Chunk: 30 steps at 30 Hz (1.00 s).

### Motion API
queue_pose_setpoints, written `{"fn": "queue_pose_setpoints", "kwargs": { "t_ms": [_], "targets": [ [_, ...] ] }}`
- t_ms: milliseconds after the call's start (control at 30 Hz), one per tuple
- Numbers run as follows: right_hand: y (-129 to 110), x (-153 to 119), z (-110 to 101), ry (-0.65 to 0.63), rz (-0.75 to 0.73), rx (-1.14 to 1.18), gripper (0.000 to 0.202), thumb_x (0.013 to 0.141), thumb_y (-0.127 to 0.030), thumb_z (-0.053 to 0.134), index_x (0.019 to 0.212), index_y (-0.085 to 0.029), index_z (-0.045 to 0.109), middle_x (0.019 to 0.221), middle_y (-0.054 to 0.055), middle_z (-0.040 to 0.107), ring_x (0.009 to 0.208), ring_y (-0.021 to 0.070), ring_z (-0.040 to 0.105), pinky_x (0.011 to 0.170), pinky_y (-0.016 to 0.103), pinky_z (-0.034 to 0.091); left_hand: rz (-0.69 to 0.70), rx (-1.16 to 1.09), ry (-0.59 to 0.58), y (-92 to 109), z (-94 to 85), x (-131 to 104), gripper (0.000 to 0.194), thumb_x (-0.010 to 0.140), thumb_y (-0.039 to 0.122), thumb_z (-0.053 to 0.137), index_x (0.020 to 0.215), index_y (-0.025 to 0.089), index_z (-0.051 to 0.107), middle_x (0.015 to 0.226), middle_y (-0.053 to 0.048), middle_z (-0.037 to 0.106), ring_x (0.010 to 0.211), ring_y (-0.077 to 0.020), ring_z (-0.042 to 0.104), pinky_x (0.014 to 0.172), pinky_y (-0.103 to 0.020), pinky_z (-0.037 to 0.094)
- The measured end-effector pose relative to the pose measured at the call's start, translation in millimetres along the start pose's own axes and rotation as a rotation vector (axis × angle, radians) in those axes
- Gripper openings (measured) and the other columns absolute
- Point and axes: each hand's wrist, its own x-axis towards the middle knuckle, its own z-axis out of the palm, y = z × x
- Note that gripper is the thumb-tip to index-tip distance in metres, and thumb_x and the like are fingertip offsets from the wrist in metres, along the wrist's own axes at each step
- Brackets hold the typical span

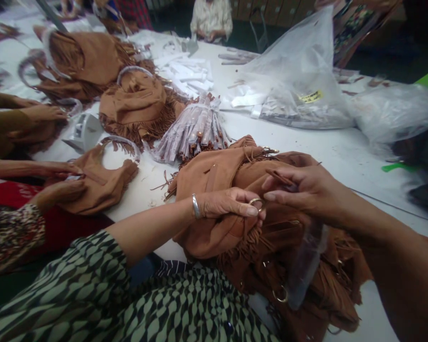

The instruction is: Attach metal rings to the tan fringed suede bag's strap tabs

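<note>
My left hand (230, 204) is closed, pinching a gold-coloured metal ring (257, 201) between thumb and fingers at the edge of a brown fringed bag (209, 178). Close beside it, my right hand (306, 190) grips a brown strap (305, 268) by its narrow end. The strap's clear plastic wrapping hangs down below that hand, over more brown fringed material. Another metal ring (280, 295) shows lower on the pile. The right fingertips come near the ring without clearly passing anything through it.
A bundle of plastic-wrapped straps (199, 126) lies beyond the bag. Finished-looking brown bags (135, 102) sit at the left back. Clear plastic bags (303, 90) stand at the right back. A co-worker's hands (62, 183) hold another bag (103, 178) at my left.
</note>
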Motion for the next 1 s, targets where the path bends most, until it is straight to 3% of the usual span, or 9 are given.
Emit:
{"fn": "queue_pose_setpoints", "kwargs": {
  "t_ms": [100,267,367,433,600,700,800,867,1000],
  "targets": [
    [12.1,-7.9,16.9,0.028,0.102,0.219,0.027,0.071,-0.043,0.069,0.077,-0.018,0.067,0.071,0.003,0.064,0.065,0.0156,0.056,0.06,0.027,0.043,0.027,0.003,0.054,-0.7,2.6,-1.0,0.036,0.072,0.044,0.072,0.09,0.014,0.064,0.089,-0.004,0.063,0.084,-0.0125,0.058,0.087,-0.026,0.041],
    [14.7,-17.0,45.4,0.224,0.233,0.422,0.033,0.066,-0.047,0.071,0.073,-0.016,0.065,0.065,0.002,0.061,0.058,0.0131,0.053,0.054,0.025,0.042,0.026,0.095,0.098,-1.4,0.8,-3.8,0.047,0.074,0.057,0.064,0.091,0.014,0.066,0.093,-0.005,0.064,0.092,-0.0153,0.057,0.094,-0.028,0.039],
    [3.5,-16.2,42.2,0.25,0.241,0.364,0.033,0.062,-0.047,0.073,0.068,-0.015,0.064,0.065,0.003,0.061,0.059,0.0137,0.052,0.052,0.024,0.04,-0.053,0.122,0.138,7.0,1.4,-4.5,0.052,0.08,0.063,0.053,0.096,0.015,0.066,0.099,-0.006,0.066,0.099,-0.018,0.057,0.097,-0.032,0.039],
    [-4.2,-14.3,36.2,0.261,0.212,0.335,0.033,0.061,-0.047,0.073,0.067,-0.015,0.064,0.066,0.004,0.062,0.062,0.0149,0.053,0.054,0.025,0.04,-0.081,0.161,0.15,15.7,4.7,-3.9,0.047,0.084,0.058,0.05,0.099,0.016,0.066,0.104,-0.006,0.066,0.105,-0.019,0.055,0.1,-0.033,0.038],
    [-9.9,-10.1,32.0,0.318,0.149,0.246,0.031,0.063,-0.045,0.07,0.064,-0.015,0.063,0.059,0.002,0.058,0.055,0.0126,0.047,0.049,0.024,0.036,0.037,0.381,0.195,32.1,11.6,-1.0,0.035,0.091,0.04,0.042,0.1,0.016,0.065,0.112,-0.004,0.064,0.114,-0.0172,0.05,0.109,-0.032,0.028],
    [-5.1,-10.3,33.6,0.36,0.141,0.19,0.025,0.066,-0.039,0.066,0.065,-0.015,0.064,0.06,0.002,0.058,0.055,0.0128,0.048,0.05,0.025,0.036,0.039,0.623,0.224,36.5,13.9,-2.9,0.037,0.092,0.041,0.037,0.099,0.015,0.063,0.106,-0.005,0.063,0.109,-0.0185,0.052,0.105,-0.034,0.034],
    [-1.0,-11.4,33.3,0.405,0.187,0.196,0.021,0.067,-0.036,0.065,0.067,-0.015,0.064,0.064,0.003,0.061,0.057,0.0134,0.05,0.052,0.025,0.037,0.065,0.895,0.454,40.0,25.7,-11.1,0.038,0.089,0.045,0.044,0.107,0.015,0.059,0.107,-0.008,0.061,0.103,-0.0218,0.053,0.097,-0.039,0.04],
    [0.1,-10.9,33.3,0.397,0.242,0.308,0.022,0.063,-0.036,0.07,0.064,-0.015,0.063,0.064,0.003,0.061,0.057,0.0123,0.05,0.052,0.025,0.038,0.167,1.057,0.63,39.7,39.7,-17.9,0.042,0.082,0.041,0.058,0.117,0.019,0.055,0.114,-0.009,0.057,0.11,-0.0258,0.049,0.101,-0.043,0.036],
    [2.1,-5.6,36.3,0.377,0.373,0.59,0.031,0.052,-0.035,0.078,0.06,-0.016,0.056,0.056,-0.002,0.053,0.048,0.0072,0.042,0.046,0.023,0.034,0.257,1.172,0.711,23.3,61.5,-21.7,0.059,0.078,0.028,0.063,0.133,0.024,0.044,0.122,-0.009,0.054,0.121,-0.0295,0.042,0.109,-0.048,0.023]
  ]
}}
